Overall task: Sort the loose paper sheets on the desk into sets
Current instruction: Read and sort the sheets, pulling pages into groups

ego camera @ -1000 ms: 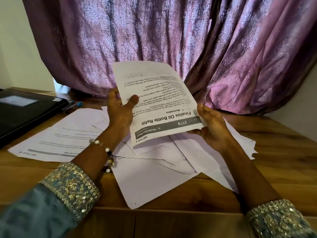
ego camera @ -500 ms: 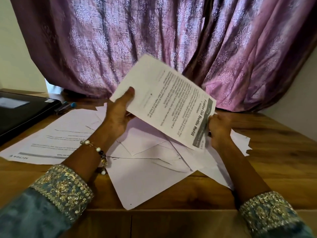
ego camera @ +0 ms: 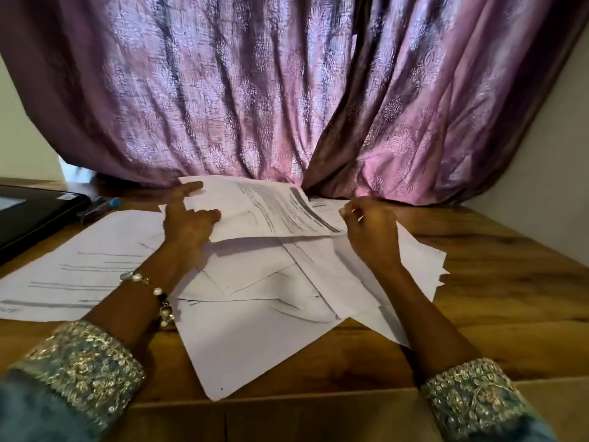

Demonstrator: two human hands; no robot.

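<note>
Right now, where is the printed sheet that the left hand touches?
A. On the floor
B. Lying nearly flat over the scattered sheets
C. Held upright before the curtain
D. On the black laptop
B: the printed sheet lies low across the loose sheets, left hand at its edge.

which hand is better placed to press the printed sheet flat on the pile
Left. The left hand already touches the white printed paper sheet at its near-left edge, fingers extended. The right hand sits curled beside the sheet's right corner; whether it touches is unclear.
</note>
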